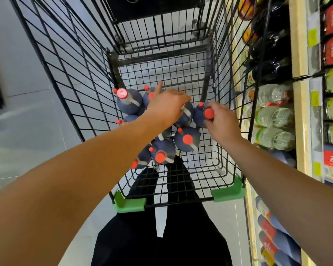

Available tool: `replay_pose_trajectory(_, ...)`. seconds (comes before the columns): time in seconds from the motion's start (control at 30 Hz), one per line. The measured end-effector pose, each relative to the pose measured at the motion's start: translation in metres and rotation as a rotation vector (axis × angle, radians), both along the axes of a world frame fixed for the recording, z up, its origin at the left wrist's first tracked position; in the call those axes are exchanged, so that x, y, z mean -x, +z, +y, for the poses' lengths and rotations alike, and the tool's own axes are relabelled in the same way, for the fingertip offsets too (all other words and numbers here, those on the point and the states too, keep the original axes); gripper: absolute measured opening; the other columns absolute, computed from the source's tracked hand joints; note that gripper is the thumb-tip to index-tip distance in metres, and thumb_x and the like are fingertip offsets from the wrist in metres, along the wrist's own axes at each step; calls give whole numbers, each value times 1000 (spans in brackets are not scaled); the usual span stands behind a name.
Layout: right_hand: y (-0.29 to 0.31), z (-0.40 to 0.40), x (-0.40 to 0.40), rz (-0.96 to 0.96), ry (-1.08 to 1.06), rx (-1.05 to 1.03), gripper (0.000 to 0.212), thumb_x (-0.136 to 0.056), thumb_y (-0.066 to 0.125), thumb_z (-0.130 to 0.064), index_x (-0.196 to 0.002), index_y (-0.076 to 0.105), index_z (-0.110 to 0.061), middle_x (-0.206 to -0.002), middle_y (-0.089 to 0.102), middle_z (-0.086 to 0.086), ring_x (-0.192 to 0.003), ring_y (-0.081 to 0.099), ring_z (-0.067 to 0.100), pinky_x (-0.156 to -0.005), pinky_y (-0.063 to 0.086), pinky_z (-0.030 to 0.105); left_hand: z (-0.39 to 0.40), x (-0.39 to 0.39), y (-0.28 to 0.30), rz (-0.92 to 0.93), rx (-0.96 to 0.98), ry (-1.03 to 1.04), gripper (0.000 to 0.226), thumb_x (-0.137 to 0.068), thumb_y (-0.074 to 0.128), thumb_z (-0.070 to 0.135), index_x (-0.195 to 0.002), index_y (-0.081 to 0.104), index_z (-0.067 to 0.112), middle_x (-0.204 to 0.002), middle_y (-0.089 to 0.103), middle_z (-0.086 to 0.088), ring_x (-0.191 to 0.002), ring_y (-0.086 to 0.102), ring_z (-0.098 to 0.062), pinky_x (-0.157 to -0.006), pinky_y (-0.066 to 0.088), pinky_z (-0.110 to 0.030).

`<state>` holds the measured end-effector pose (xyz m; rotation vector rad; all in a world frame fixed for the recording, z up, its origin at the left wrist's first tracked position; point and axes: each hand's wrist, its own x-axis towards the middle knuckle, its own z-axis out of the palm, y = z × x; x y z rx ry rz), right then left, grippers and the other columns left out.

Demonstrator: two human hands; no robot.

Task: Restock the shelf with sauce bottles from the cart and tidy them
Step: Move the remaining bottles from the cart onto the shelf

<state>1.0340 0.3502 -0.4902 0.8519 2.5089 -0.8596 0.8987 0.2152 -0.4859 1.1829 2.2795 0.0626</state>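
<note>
While the fingers (pixel 210 123) of the right hand (pixel 222 122) curl around the neck of a dark sauce bottle (pixel 200 116) just under its red cap (pixel 209 113), the left hand (pixel 166 108) lies half-open over a neighbouring bottle (pixel 186 116), one finger pointing outward; whether it grips anything I cannot tell. The bottles stand clustered upright in the wire cart (pixel 81 96), the shelf (pixel 301 112) just beside on the right. Best to close firmly below each cap and lift straight up, clear of the neighbours and the cart's wall.
</note>
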Motion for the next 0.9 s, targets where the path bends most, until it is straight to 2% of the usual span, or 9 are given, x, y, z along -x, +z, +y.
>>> replay_pose_trajectory(0.13, -5, -1, 1, 16, -65, 35, 44, -80, 72, -18, -121, 58, -20, -118, 61, 4, -108, 55, 26, -85, 41, 31, 4, 4, -7, 35, 27, 11, 48, -82, 59, 13, -127, 52, 28, -109, 64, -1, -113, 56, -26, -117, 7, -51)
replay_pose_trajectory(0.23, -3, -2, 4, 43, -104, 40, 39, -81, 72, -19, -118, 61, -19, -112, 65, 5, -104, 58, 27, -79, 40, 27, 3, 5, -9, 64, 30, 15, 35, -80, 58, 12, -113, 57, 23, -92, 64, -3, -99, 60, -29, -118, 7, -48)
replay_pose_trajectory(0.33, -3, -3, 3, 51, -196, 60, 36, -82, 71, -17, -117, 61, -19, -104, 67, 7, -98, 61, 26, -78, 40, 23, 2, 4, -8, 30, 19, 57, 25, -80, 61, 20, -105, 59, 22, -88, 67, -4, -93, 61, -29, -116, 9, -49)
replay_pose_trajectory(0.4, 2, -3, 4, 73, -241, 63, 35, -83, 70, -16, -117, 59, -18, -103, 67, 9, -97, 62, 28, -78, 40, 23, 3, 6, -2, -30, -28, 150, 29, -79, 63, 26, -108, 62, 24, -90, 70, -5, -92, 62, -31, -113, 23, -48)
replay_pose_trajectory(0.47, 14, -3, 7, 102, -280, 45, 34, -85, 67, -16, -118, 57, -16, -104, 67, 10, -99, 61, 29, -79, 41, 25, 4, 12, 13, -81, -126, 284, 35, -76, 62, 28, -111, 64, 26, -94, 71, -5, -93, 63, -32, -95, 45, -42)
replay_pose_trajectory(0.5, 22, -2, 10, 119, -304, 38, 34, -86, 66, -16, -119, 57, -16, -105, 67, 9, -100, 60, 28, -78, 40, 25, 4, 16, 23, -97, -186, 352, 35, -76, 64, 27, -111, 65, 26, -96, 72, -4, -93, 63, -29, -87, 49, -39)
replay_pose_trajectory(0.63, 61, 1, 19, 222, -345, 29, 33, -86, 66, -16, -118, 55, -14, -104, 67, 7, -99, 60, 29, -78, 39, 26, 2, 40, 75, -62, -335, 472, 32, -75, 71, 26, -107, 68, 24, -98, 70, 2, -93, 62, -18, -81, 40, -22)
replay_pose_trajectory(0.77, 115, 2, 21, 359, -420, 29, 31, -88, 64, -16, -116, 52, -12, -97, 61, 3, -90, 58, 24, -78, 44, 31, -6, 56, 132, -2, -396, 553, 30, -75, 72, 25, -105, 69, 26, -90, 60, 10, -86, 54, -9, -77, 41, -21)
replay_pose_trajectory(0.9, 171, -6, 8, 472, -490, 37, 29, -90, 61, -18, -116, 49, -14, -98, 57, -1, -90, 55, 19, -79, 44, 30, -28, 59, 186, 2, -491, 595, 31, -74, 72, 25, -104, 68, 29, -94, 63, 9, -88, 55, -9, -69, 41, -16)
